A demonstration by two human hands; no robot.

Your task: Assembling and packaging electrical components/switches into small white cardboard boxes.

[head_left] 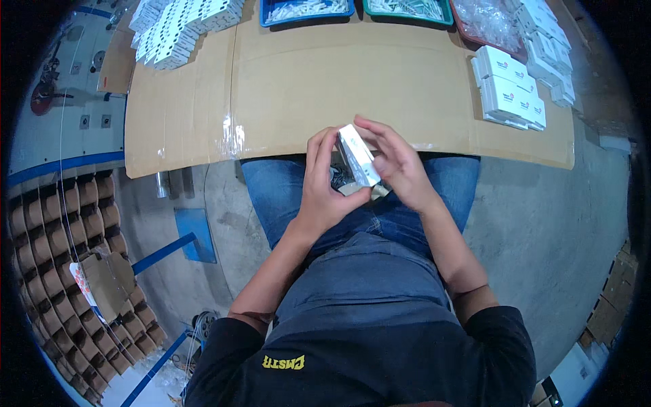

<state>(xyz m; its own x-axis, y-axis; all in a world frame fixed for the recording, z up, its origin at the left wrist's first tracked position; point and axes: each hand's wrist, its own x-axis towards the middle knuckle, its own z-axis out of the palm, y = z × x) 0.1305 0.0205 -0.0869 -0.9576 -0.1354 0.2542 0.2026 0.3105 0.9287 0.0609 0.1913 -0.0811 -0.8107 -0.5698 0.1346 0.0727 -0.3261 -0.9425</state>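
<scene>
A small white box-shaped piece (359, 154) is held tilted above my lap, just off the near edge of the table. Its bright narrow side faces up and has small dark marks or holes near the lower end. My left hand (321, 184) grips it from the left, thumb beneath its lower end and fingers along its far left side. From the right, my right hand (405, 169) holds it too, with the thumb against its side and bent fingers around the upper end. The piece's underside is hidden.
Cardboard covers the table (291, 88). White pieces are stacked at far left (180, 30), and white boxes (508, 88) at right. Along the back stand a blue tray (306, 22) and a green tray (410, 20) of small parts, and a red tray (478, 44) with clear plastic bags.
</scene>
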